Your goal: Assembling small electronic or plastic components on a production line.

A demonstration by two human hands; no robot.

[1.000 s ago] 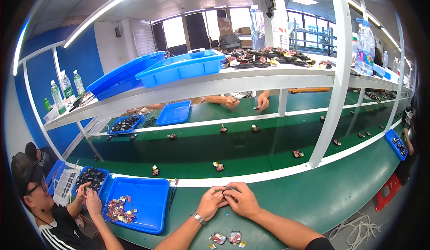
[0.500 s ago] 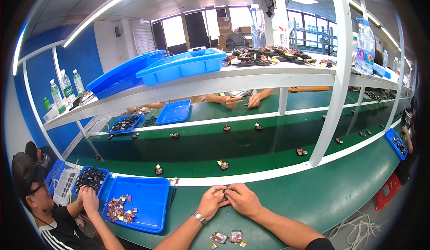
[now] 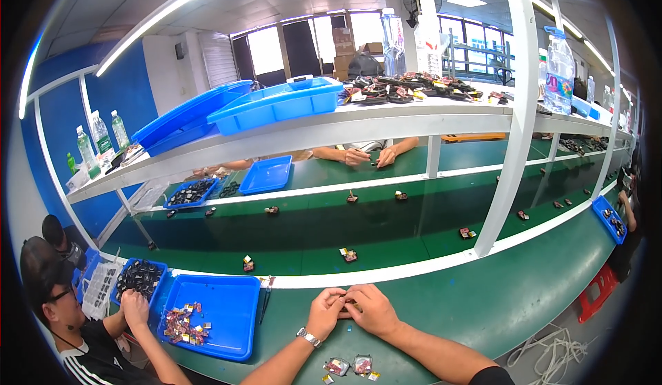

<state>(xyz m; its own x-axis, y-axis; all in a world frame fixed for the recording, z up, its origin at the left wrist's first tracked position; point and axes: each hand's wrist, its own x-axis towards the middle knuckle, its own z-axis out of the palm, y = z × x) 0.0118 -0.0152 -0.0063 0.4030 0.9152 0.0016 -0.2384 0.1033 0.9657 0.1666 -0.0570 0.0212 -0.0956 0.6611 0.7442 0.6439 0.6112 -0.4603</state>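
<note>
Green table (image 3: 441, 309), near edge: two casings (image 3: 363, 365); your left hand (image 3: 323, 314) and right hand (image 3: 373, 310) pinch one mostly hidden dark piece (image 3: 343, 301).

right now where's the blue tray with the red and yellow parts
In the head view's lower left, the tray lies on the green bench between the co-worker's hand and the person's left hand.

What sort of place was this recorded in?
Probably an assembly workshop for small electronics: small parts sit spaced along a long green strip between worktables, blue trays hold loose pieces, and a heap of dark pieces lies on the white shelf above.
</note>
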